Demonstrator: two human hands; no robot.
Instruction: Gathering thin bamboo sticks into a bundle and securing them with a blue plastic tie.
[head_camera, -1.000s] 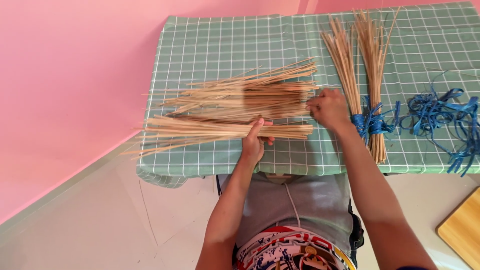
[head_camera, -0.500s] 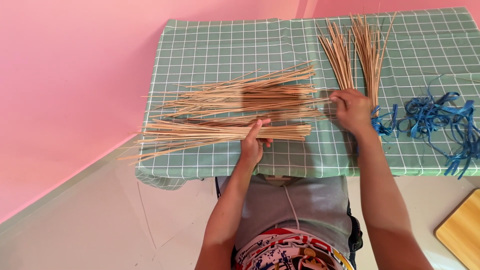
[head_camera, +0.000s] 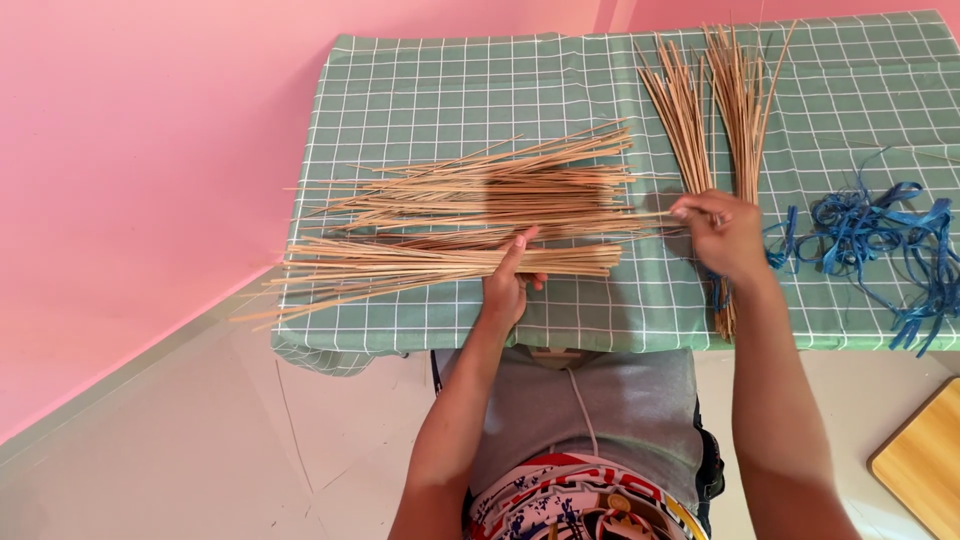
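Thin tan sticks everywhere here, and the nearest heap, the front bundle of sticks, lies lengthwise along the near edge of the table, its left tips poking out past the cloth. The left hand sits right on top of its right-hand part, fingers curled down around the sticks and thumb raised, a loose hold that pins the bundle to the cloth. Just behind it, touching in places, spreads the bigger loose pile of sticks, fanned out and pointing left and right. Over at that pile's right end, the right hand has its fingertips pinched narrow on what looks like a single stick or two drawn out sideways from the pile; how many is too fine to tell. Right under and behind that hand runs the tied bundle, two sheaves standing away from the person and splaying at the far tips, bound with blue ribbon where the wrist covers it. Further right, well apart from the piles, a tangle of blue ribbon lies loose. All of it rests on the green checked tablecloth, with a pink wall to the left and a corner of wooden board at lower right.
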